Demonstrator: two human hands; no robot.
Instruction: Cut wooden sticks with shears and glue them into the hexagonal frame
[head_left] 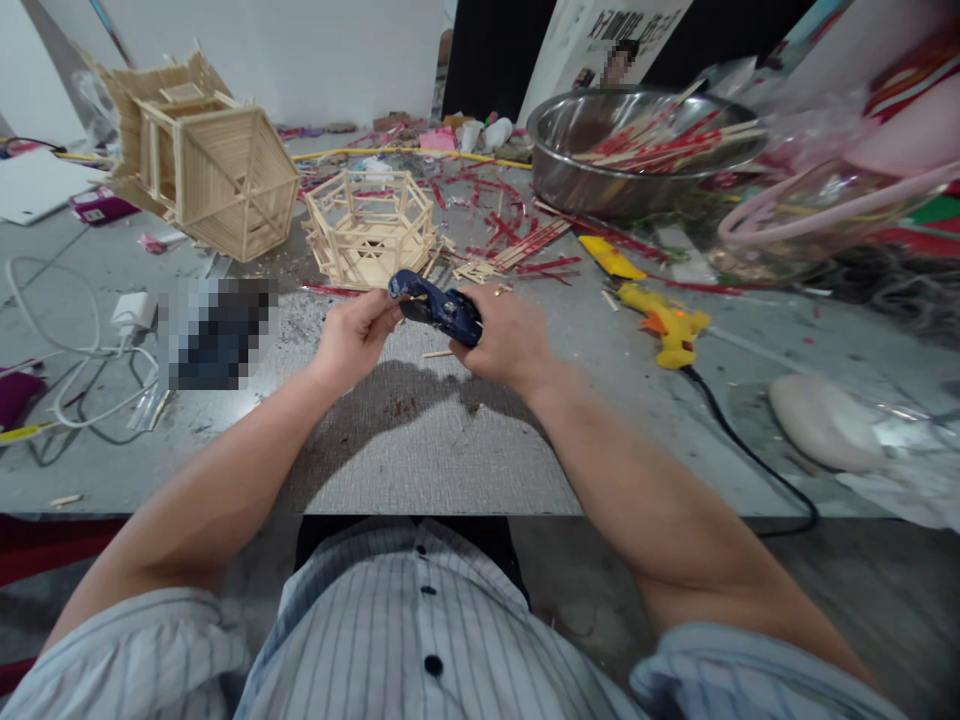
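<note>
Head camera view shows two bare hands close to each other, but not touching, over the near part of a gray table [420,450]. The right hand [506,332] is wrapped around a dark blue tool [442,310]. The tool points to the left. The left hand [352,338] has its fingers bent in by the front end of the tool. I cannot tell if those fingers pinch something small, because the tool and the fingers hide it.

Just under the tool, a tiny stick [437,353] lies on the table. Right behind the hands stands a small frame [373,225] made of thin, pale sticks. It has many sides, and you can see through its walls. Next to it, on the left, is a bigger stick house [232,175] that is tipped on its side. To the right of the small frame, pale and red sticks [521,248] lie in a messy pile.

Farther right is a yellow glue gun [667,325] with a black cord [724,425], and a flat yellow thing [611,257] is by its tip. Behind them sits a big shiny metal bowl [577,185] with more red and pale sticks in it. On the left side, a blurred dark thing [221,340] lies near a white plug [135,312] and some loopy white wires [56,262].
</note>
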